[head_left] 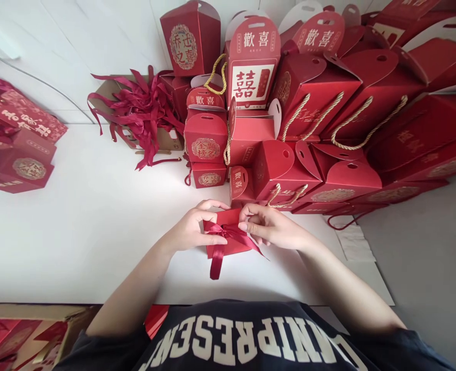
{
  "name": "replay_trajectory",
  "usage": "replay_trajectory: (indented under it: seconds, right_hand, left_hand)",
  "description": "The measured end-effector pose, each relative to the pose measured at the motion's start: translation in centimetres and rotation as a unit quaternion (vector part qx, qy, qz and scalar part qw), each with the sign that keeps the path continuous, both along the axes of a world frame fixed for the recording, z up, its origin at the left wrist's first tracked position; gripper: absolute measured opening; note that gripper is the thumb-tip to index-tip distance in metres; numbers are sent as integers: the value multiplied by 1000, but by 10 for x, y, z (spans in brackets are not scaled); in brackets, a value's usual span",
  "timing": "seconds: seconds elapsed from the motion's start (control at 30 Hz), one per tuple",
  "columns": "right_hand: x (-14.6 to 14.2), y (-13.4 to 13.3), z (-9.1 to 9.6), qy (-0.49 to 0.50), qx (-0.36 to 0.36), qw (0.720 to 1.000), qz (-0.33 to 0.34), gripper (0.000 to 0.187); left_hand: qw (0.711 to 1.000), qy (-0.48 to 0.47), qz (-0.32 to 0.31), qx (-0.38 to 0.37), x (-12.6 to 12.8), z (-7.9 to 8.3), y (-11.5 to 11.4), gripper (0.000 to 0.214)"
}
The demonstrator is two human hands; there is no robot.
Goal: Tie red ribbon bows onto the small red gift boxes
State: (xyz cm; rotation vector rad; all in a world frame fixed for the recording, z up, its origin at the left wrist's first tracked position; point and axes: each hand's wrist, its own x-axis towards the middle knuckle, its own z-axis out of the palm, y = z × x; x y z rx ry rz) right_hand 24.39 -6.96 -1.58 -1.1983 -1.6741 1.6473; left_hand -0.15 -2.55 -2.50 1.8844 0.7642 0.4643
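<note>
A small red gift box [231, 246] lies on the white table [77, 232] right in front of me. A dark red satin ribbon [228, 238] crosses its top, with one tail hanging toward me and another trailing right. My left hand [195, 226] grips the box's left side and pinches the ribbon with thumb and fingers. My right hand [268, 225] is closed in a pinch on the ribbon at the box's right side. Both hands meet over the knot.
A large heap of red gift boxes with rope handles [320, 113] fills the back right. A cardboard box of loose red ribbons [138, 111] sits behind, left of centre. More red boxes [17, 149] lie at far left. A carton [30, 335] sits below the table edge.
</note>
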Motion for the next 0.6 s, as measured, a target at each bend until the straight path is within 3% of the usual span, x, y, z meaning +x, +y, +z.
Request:
replay_trajectory:
  seconds: [0.1, 0.2, 0.4, 0.6]
  right_hand:
    - [-1, 6, -2, 26, -89, 994, 51, 36]
    - [1, 10, -2, 43, -119, 987, 102, 35]
    - [4, 13, -3, 37, -41, 994, 98, 37]
    - [5, 9, -10, 41, -6, 996, 83, 35]
  left_hand:
    - [1000, 8, 2, 0, -1, 0, 0, 25]
    - [1000, 17, 4, 13, -1, 1, 0, 22]
    - [995, 45, 37, 78, -3, 7, -2, 25]
    - [993, 63, 46, 92, -6, 5, -3, 23]
